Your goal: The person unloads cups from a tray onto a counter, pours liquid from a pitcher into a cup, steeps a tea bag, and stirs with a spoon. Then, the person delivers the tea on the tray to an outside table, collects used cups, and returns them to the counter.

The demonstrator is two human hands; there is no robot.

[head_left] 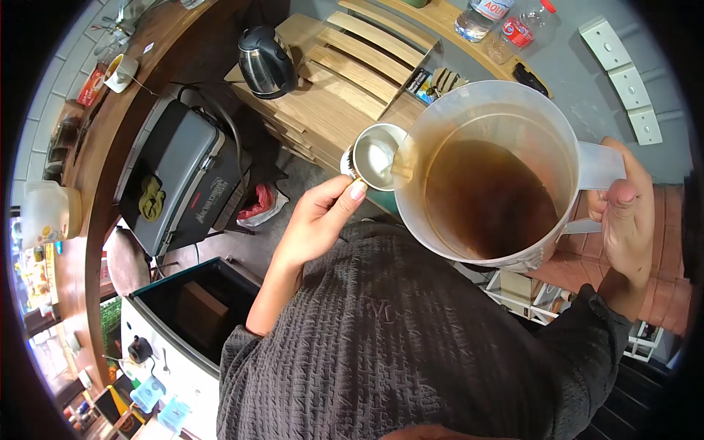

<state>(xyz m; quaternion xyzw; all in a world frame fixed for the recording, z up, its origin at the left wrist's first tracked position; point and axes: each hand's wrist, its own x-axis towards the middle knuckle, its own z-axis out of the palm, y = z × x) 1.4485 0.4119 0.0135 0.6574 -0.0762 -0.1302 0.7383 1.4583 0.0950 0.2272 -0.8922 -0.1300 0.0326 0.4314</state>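
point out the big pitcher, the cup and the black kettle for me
Pitcher (506, 111): head view, on its inner wall above the liquid
Cup (372, 144): head view, on its inner wall
Black kettle (265, 67): head view, on its body

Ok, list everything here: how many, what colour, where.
Pitcher: one, translucent, centre right, tilted
Liquid: one pool, brown, inside pitcher
Cup: one, white inside, at pitcher's lip
Cabinet: one, light wood, top centre
Kettle: one, black, on cabinet
Bottles: two, clear, top right
Wall plates: three, white, upper right
Case: one, grey, left
Bundle: one, green, on case
Counter: one, brown, far left
Mug: one, white, on counter
Small items: several, mixed colours, lower left
Shirt: one, dark grey, bottom centre
Left hand: one, bare, holding cup
Right hand: one, bare, holding pitcher
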